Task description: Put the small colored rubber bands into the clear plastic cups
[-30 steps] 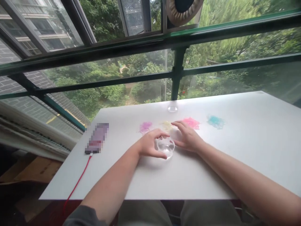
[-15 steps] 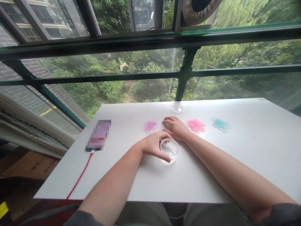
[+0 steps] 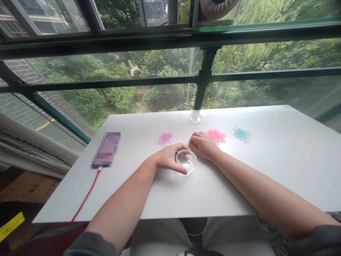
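My left hand [image 3: 168, 157] is curved around a small clear round plastic cup [image 3: 187, 160], thumb on the near side and fingers on the far side. The cup stands upright, low over or on the white table; I see nothing inside it. Just beyond it, my right hand [image 3: 204, 145] rests on the table with its fingers curled in. Whatever those fingers hold, if anything, is hidden. Behind the right hand lies a pile of thin pink loops or strands [image 3: 217, 136]. A similar purple pile [image 3: 165, 138] is to the left, and a teal pile [image 3: 242, 134] to the right.
A clear round lid or shallow dish [image 3: 196, 118] lies near the far edge of the white table [image 3: 226, 195]. On the left is a blurred-out phone [image 3: 108, 149] with a red cable [image 3: 86, 199]. A dark green window railing [image 3: 112, 84] runs behind the table.
The fingers of my right hand have curled in, and it has shifted slightly right, towards the pink pile. My left hand keeps its hold on the cup. The view has tilted slightly.
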A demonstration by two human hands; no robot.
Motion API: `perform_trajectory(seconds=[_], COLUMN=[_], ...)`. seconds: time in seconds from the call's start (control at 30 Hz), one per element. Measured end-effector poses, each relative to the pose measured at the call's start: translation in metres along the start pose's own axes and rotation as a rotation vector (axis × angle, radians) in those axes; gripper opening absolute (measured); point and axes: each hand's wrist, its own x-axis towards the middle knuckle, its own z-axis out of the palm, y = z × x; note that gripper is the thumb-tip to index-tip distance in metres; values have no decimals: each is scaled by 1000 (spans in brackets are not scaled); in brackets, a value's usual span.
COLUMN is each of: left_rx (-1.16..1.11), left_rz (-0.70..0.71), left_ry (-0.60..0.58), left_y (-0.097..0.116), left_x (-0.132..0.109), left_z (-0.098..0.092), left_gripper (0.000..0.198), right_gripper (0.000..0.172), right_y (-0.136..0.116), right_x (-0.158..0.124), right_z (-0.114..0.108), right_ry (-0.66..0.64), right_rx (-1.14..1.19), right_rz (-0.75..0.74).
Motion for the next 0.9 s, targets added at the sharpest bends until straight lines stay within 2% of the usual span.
perform_trajectory(seconds=[0.3,0.43,0.57,0.67,0.77,0.9], left_rx=[-60,-69,-66,-49,-31,-20], left_rz=[28,25,7,1,5,-4], left_ry=[-2,9,24,27,30,31], left_y=[1,0,0,3,6,7], left_x=[0,-1,-2,-2,-2,-1], left_z=[3,4,5,5,5,4], left_gripper=[64,66,73,73,69,67], right_gripper=[13,25,26,29,27,18], right_y=[-2,5,16,19,18,15], right_x=[-31,-31,-34,-38,-40,-37], right_z=[-22,-30,-40,-45,-48,-45], right_ry=[-25,51,111,27,-99,-145], right_rx=[139,205,168,150,145,159], right_rz=[-30,18,89,145,133,147])
